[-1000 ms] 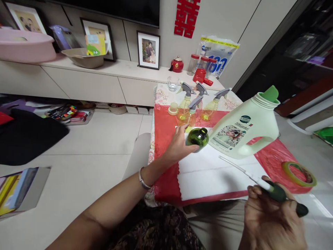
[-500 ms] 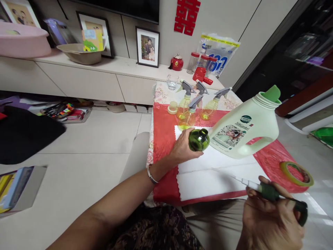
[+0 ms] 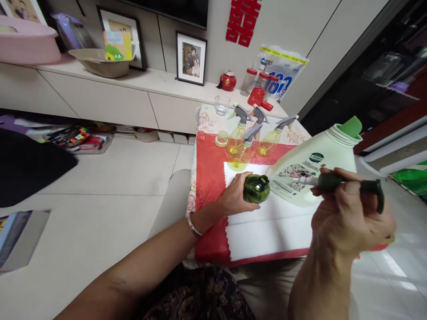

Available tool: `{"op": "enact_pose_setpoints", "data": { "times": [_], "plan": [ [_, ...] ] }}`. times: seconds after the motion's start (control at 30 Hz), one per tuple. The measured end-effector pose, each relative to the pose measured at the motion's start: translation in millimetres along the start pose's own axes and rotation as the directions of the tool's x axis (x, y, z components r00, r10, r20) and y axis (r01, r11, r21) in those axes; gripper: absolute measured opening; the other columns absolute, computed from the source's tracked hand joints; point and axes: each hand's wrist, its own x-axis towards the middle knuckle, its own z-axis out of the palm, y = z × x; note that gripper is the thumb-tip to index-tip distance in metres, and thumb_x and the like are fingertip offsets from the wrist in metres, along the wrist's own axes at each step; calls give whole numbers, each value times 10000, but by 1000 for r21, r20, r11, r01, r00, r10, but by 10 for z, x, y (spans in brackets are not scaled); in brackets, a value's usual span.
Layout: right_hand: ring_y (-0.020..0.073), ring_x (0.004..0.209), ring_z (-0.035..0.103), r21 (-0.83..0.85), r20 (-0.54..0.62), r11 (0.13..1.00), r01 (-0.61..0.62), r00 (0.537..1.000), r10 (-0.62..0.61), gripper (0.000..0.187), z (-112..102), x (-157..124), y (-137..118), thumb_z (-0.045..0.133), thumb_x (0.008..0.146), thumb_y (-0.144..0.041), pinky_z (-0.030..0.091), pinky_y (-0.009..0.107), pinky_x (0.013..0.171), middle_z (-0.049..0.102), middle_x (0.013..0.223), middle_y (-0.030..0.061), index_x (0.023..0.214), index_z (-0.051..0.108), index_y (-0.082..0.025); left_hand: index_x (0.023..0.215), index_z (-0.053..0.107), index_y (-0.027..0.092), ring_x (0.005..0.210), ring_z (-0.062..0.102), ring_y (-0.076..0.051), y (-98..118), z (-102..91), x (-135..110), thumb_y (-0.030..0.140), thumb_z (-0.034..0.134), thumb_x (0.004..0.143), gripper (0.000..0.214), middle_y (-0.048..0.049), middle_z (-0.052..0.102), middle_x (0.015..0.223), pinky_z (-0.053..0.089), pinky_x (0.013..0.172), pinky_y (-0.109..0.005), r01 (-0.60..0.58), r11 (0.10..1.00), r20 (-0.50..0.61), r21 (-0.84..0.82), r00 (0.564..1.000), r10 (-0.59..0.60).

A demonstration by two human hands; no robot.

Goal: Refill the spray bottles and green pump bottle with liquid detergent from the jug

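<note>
My left hand [image 3: 236,195] is wrapped round a dark green round bottle [image 3: 256,191], whose uncapped neck tilts to the right. Raised at the right, my right hand [image 3: 350,213] grips a dark green pump head [image 3: 328,182]. From the pump a pale tube points left toward the bottle's mouth, its tip apart from it and hard to make out. Behind the tube stands a large pale green detergent jug [image 3: 307,164] with an opening at its top. A white cloth [image 3: 263,235] lies beneath the bottle and jug.
Several spray bottles [image 3: 240,153] with grey triggers and yellowish liquid stand behind the green bottle. Near them are a small clear cap [image 3: 221,138] and a glass cup [image 3: 221,105]. Red plastic [image 3: 210,178] covers the low table. A cabinet [image 3: 113,93] runs along the wall.
My right hand has lifted the pump head up and to the left, bringing the tube in front of the jug. The green bottle in my left hand has shifted slightly down.
</note>
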Motion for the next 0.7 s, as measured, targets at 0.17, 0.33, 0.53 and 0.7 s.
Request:
{"op": "enact_pose_setpoints", "data": {
  "times": [0.17, 0.33, 0.53, 0.7],
  "plan": [
    [134, 654, 605, -119, 157, 991, -64, 984, 82, 327, 107, 56, 153, 721, 837, -400, 476, 253, 543, 666, 858, 68, 971, 693, -104, 1409, 350, 206, 1310, 473, -349, 30, -7, 1, 280, 882, 554, 1010, -160, 488, 1371, 398, 1113, -523, -1, 1000, 2, -3, 1000, 1],
    [115, 663, 594, -185, 327, 973, -141, 925, 196, 355, 134, -39, 339, 728, 828, -436, 478, 228, 577, 662, 835, 52, 963, 705, -108, 1414, 338, 205, 1321, 468, -350, 43, -5, -4, 282, 880, 565, 1010, -165, 486, 1383, 393, 1117, -526, 4, 1000, -4, 7, 1000, -4],
    [129, 742, 633, -155, 318, 969, -193, 919, 234, 352, 169, -133, 447, 722, 837, -426, 495, 230, 627, 682, 899, 62, 992, 712, -110, 1412, 322, 190, 1340, 449, -359, 36, 9, -4, 287, 867, 577, 1002, -168, 478, 1384, 388, 1120, -540, -30, 999, -4, 39, 1000, 30],
    [126, 756, 639, -125, 379, 970, -210, 893, 242, 304, 156, -162, 463, 733, 841, -383, 516, 250, 699, 679, 896, 53, 1006, 725, -128, 1409, 323, 135, 1353, 444, -362, 50, 2, 3, 282, 877, 577, 1010, -191, 476, 1394, 377, 1137, -527, -21, 999, -7, 50, 1000, 21]
  ]
}}
